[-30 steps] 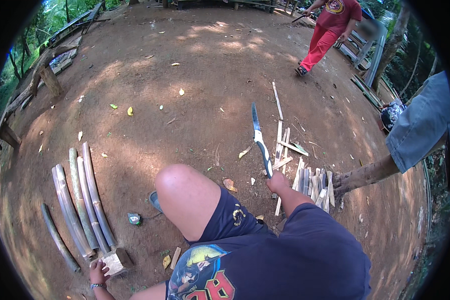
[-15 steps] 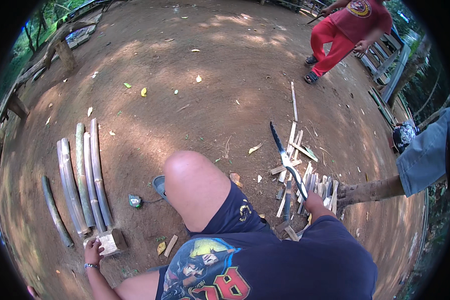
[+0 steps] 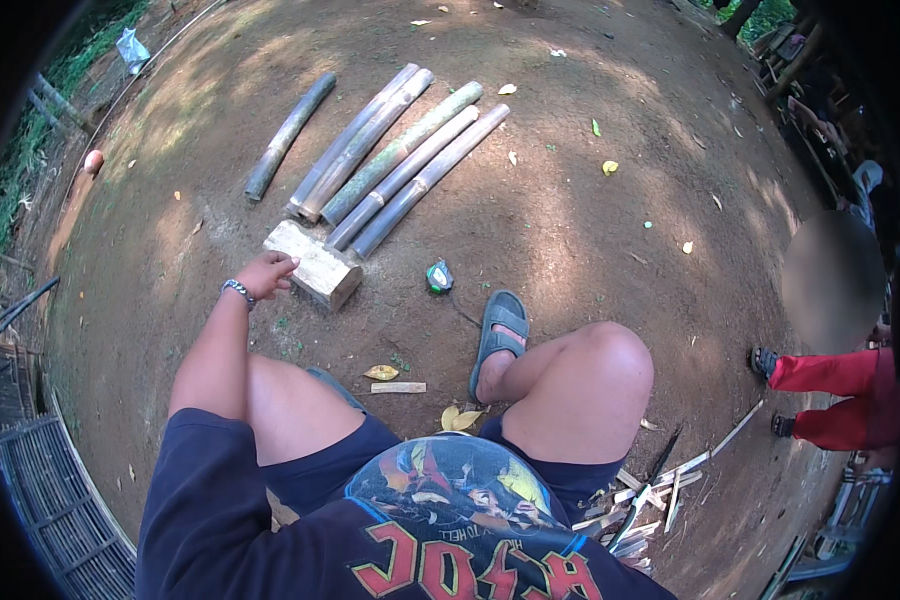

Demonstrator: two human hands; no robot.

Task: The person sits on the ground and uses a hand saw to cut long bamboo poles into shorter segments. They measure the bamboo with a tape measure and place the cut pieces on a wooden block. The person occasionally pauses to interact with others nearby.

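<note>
At the near end of the bamboo poles, my left hand [image 3: 267,274] reaches over a pale squared wooden block [image 3: 315,262]. Its fingers are loosely bent at the block's edge, with nothing seen in them; whether they touch the wood is hard to tell. Several bamboo poles [image 3: 402,150] lie side by side beyond the block. At the lower right, a dark-bladed machete [image 3: 662,456] slants over a pile of split wood pieces [image 3: 638,540]. My right hand is hidden behind my shirt and outside the picture.
A tape measure [image 3: 439,277] lies by my sandalled foot [image 3: 500,340]. A wood strip [image 3: 398,388] and yellow leaves are on the dirt before me. A person in red trousers [image 3: 830,385] is at the right. A slatted bamboo structure [image 3: 55,480] stands at the lower left.
My view has swung left, bringing the block and poles toward the middle. My right hand, which gripped the machete's handle, has left the picture. My left hand stays by the block.
</note>
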